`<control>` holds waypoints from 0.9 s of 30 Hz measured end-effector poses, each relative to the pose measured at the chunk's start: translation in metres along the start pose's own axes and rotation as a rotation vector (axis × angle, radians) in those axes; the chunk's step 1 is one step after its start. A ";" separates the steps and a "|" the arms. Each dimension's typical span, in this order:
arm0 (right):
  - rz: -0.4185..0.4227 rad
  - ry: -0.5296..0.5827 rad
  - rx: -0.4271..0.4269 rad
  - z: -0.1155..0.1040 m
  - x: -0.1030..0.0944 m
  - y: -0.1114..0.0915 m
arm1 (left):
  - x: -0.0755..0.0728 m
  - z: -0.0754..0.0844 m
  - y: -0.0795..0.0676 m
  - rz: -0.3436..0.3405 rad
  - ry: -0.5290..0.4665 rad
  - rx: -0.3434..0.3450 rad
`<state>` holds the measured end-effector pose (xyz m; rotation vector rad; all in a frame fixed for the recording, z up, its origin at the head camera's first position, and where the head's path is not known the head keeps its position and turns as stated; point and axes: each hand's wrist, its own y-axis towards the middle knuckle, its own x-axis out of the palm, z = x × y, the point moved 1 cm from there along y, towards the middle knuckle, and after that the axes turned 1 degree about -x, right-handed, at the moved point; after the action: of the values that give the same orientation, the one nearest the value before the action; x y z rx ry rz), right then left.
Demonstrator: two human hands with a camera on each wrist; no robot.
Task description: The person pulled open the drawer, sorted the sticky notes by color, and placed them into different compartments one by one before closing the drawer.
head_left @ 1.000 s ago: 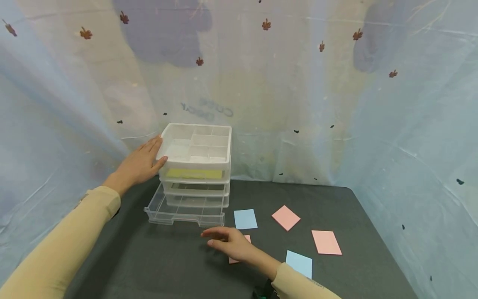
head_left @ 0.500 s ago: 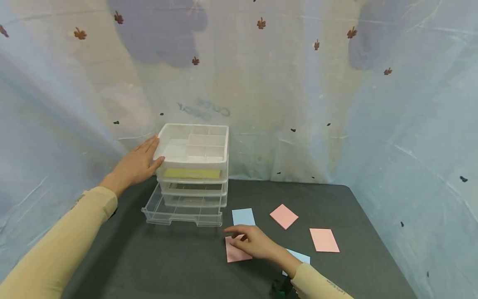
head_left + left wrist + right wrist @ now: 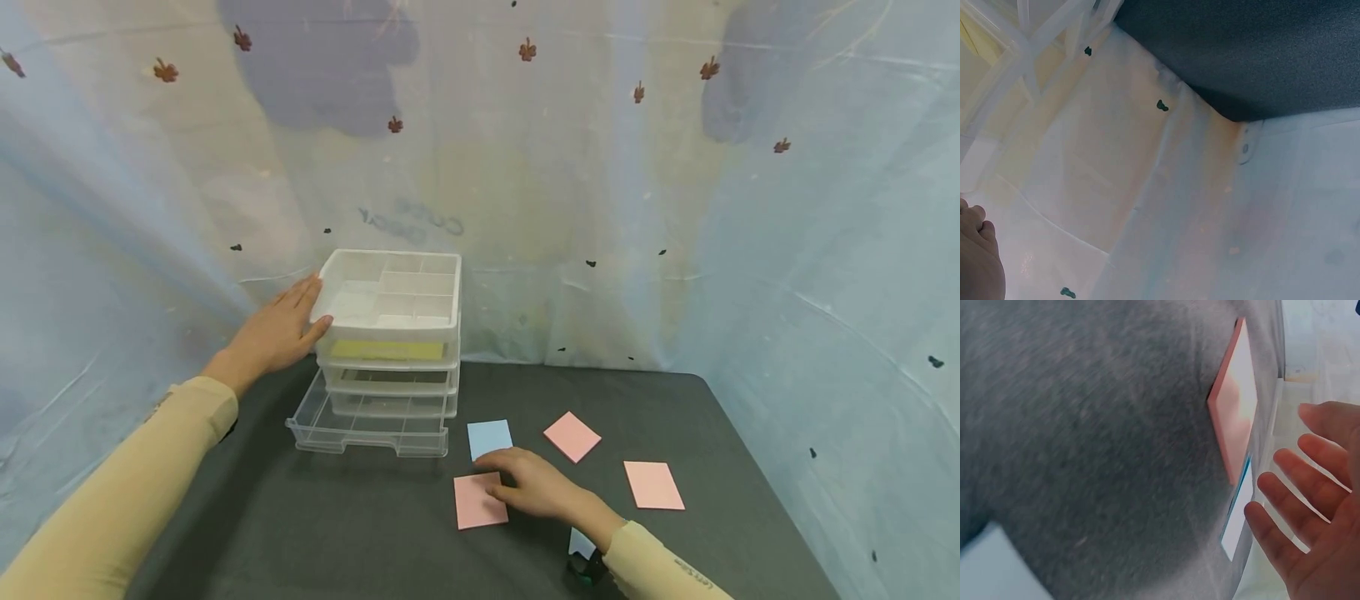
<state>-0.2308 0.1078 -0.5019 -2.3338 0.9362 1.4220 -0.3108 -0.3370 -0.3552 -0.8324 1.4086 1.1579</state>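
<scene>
My left hand [image 3: 277,333] rests against the left side of a white plastic drawer unit [image 3: 356,302], fingers straight. The unit's clear bottom drawer [image 3: 367,442] is pulled out, and something yellow [image 3: 387,349] shows in the top drawer. My right hand [image 3: 543,490] hovers over the table, holding nothing, its fingers loosely bent. Just left of it lies a pink sticky-note pad [image 3: 472,504]; a blue pad [image 3: 487,436] lies behind, its near corner by the fingertips. In the right wrist view the fingers [image 3: 1297,506] are spread apart from both pads.
Two more pink pads, one turned cornerwise [image 3: 572,437] and one farther right [image 3: 654,485], lie on the dark table [image 3: 337,533]. Another blue pad [image 3: 581,544] is partly hidden by my right wrist. A patterned curtain [image 3: 525,208] hangs behind and at both sides.
My right hand has moved right, from in front of the pulled-out drawer to beside the near pink pad, uncovering that pad. My left hand stays against the drawer unit.
</scene>
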 end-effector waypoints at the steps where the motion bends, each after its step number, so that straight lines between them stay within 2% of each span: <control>1: -0.008 -0.013 0.003 0.001 0.000 0.000 | 0.000 0.000 0.000 0.000 0.004 0.000; 9: -0.032 -0.127 -0.014 0.006 0.001 -0.005 | 0.000 0.000 0.001 -0.009 0.011 -0.003; 21: -0.056 -0.161 -0.035 0.013 0.009 -0.009 | -0.001 0.001 0.000 -0.005 0.010 -0.006; 27: -0.068 -0.184 -0.007 0.014 0.011 -0.009 | 0.000 0.001 0.000 -0.003 0.010 -0.008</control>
<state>-0.2312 0.1176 -0.5190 -2.1723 0.7945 1.5820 -0.3101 -0.3362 -0.3551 -0.8473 1.4115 1.1595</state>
